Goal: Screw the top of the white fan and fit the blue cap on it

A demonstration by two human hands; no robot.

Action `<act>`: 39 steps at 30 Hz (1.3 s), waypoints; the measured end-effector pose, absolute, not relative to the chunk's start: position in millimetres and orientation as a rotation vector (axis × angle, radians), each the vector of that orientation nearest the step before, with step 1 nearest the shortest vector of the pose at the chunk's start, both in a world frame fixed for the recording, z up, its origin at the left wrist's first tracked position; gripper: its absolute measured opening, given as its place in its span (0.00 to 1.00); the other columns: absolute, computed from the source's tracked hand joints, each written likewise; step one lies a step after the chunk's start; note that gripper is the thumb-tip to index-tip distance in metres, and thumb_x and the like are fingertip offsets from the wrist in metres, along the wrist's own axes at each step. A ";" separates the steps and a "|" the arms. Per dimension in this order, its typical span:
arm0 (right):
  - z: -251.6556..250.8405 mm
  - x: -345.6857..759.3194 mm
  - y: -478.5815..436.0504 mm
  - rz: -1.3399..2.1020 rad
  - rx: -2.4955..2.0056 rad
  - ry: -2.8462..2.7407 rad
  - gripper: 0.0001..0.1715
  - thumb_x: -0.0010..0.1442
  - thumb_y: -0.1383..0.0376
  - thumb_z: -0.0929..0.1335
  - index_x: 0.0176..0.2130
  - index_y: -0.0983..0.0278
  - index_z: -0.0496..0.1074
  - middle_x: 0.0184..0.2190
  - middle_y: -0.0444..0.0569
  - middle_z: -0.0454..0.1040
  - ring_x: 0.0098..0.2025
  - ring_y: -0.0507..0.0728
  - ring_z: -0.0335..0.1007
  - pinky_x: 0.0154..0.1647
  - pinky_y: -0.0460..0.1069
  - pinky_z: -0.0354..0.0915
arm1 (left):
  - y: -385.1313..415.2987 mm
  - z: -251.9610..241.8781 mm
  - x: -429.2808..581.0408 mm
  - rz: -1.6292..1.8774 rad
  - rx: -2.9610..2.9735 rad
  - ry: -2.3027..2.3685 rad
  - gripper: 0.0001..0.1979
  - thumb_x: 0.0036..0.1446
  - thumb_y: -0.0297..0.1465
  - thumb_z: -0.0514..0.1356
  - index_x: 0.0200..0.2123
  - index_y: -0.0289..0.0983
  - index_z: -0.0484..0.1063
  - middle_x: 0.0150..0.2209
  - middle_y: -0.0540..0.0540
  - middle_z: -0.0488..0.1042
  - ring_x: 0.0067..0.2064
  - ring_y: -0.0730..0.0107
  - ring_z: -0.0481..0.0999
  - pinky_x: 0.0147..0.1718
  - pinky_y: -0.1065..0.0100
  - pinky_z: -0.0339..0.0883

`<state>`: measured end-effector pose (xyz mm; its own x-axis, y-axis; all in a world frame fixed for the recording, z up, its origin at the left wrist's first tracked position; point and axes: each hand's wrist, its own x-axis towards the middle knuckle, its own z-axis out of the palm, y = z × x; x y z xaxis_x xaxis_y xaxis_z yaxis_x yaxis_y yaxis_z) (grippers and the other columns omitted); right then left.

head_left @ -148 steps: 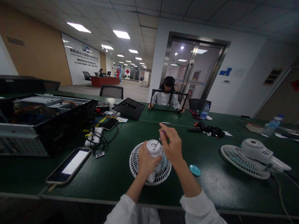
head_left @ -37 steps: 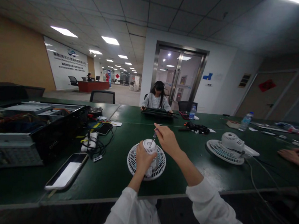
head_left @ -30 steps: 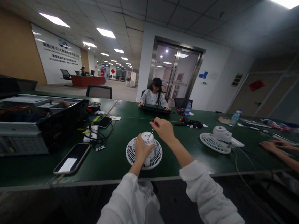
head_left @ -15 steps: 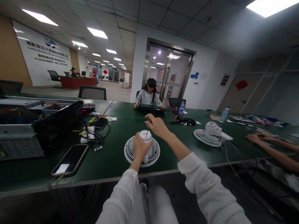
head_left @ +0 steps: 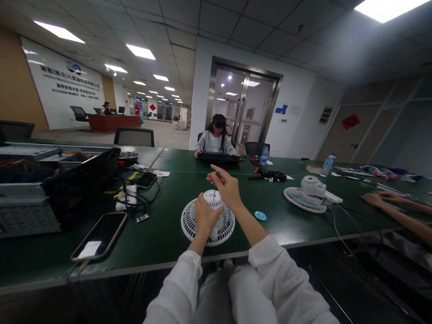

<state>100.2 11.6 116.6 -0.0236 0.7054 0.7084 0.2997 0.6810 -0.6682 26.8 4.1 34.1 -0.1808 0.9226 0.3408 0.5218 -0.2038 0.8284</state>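
Note:
A small white fan (head_left: 226,232) lies face down on the green table, its round grille underneath and its motor housing (head_left: 212,197) on top. My left hand (head_left: 205,215) is closed around the near left side of that housing. Above it, the fingers of my right hand (head_left: 227,187) pinch a screwdriver (head_left: 214,194), mostly hidden by the fingers. Its thin shaft stands upright and reaches down to the top of the housing; the tip's exact seat is too small to make out. A light-blue disc (head_left: 260,216) lies on the table right of the fan.
An open computer case (head_left: 17,202) stands at the left, with a phone (head_left: 100,236) and tangled cables (head_left: 149,197) nearer me. Another white fan (head_left: 305,200) sits at the right, near a co-worker's hands (head_left: 379,199). A person (head_left: 216,138) sits opposite at a dark flat panel (head_left: 218,157).
My right hand has turned around the screwdriver and its forearm has come left, leaving the blue disc in sight. My left hand keeps its hold on the fan housing.

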 end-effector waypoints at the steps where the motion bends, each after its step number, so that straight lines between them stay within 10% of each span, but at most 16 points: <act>1: 115.3 100.4 11.1 0.364 -0.848 -1.592 0.21 0.59 0.60 0.64 0.51 0.62 0.70 0.36 0.49 0.77 0.38 0.54 0.76 0.40 0.50 0.70 | 4.4 33.9 26.9 1.348 1.689 1.663 0.38 0.43 0.34 0.65 0.55 0.31 0.52 0.54 0.32 0.63 0.59 0.49 0.62 0.56 0.55 0.55; 21: 113.9 122.5 5.9 0.073 -0.932 -1.719 0.20 0.62 0.62 0.60 0.53 0.60 0.68 0.42 0.49 0.76 0.39 0.54 0.72 0.39 0.49 0.68 | 7.4 28.2 28.2 1.405 1.633 1.619 0.38 0.40 0.31 0.66 0.55 0.36 0.53 0.54 0.39 0.62 0.58 0.52 0.61 0.58 0.55 0.54; 28: 127.0 128.6 20.4 -0.082 -1.017 -1.795 0.10 0.58 0.58 0.66 0.35 0.62 0.71 0.29 0.46 0.72 0.29 0.52 0.67 0.32 0.47 0.62 | 14.1 26.1 33.7 1.439 1.578 1.643 0.38 0.40 0.31 0.66 0.54 0.38 0.54 0.53 0.41 0.63 0.58 0.54 0.61 0.57 0.54 0.54; 39: 136.6 146.6 62.4 0.326 -0.886 -2.054 0.08 0.54 0.63 0.68 0.33 0.63 0.66 0.26 0.43 0.71 0.26 0.50 0.66 0.27 0.45 0.61 | 20.3 18.0 40.2 1.503 1.477 1.658 0.37 0.37 0.28 0.67 0.52 0.40 0.56 0.53 0.43 0.64 0.57 0.55 0.63 0.57 0.54 0.55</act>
<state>146.6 62.4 136.6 -0.3847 0.6942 0.6084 0.4713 0.7144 -0.5171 40.2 20.3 18.0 -0.3209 0.8947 0.3107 0.3967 -0.1709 0.9019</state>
